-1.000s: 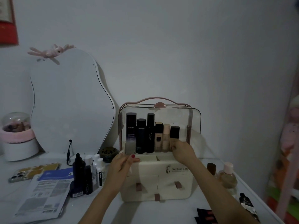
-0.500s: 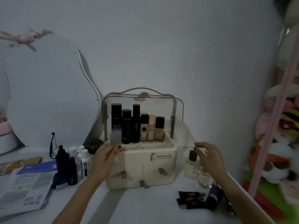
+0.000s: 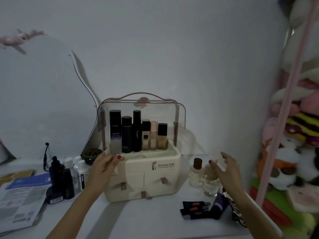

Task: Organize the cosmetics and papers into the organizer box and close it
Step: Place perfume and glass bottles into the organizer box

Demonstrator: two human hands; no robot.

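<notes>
Cream organizer box (image 3: 151,176) stands open, bottles (image 3: 138,131) upright inside

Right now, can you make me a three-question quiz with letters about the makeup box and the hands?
1. Where is the left hand?
A. on the organizer box's front left corner
B. on the papers
C. in the air

2. How many bottles stand in the box's top tray?
A. three
B. six
C. nine

3. Is the clear lid open or shut?
A. shut
B. raised open
C. taken off

Answers: 1 A, its fingers rest on that corner's rim. 2 B, six stand in a row from the tall black bottle rightwards. 3 B, the lid is swung up above the tray.
</notes>
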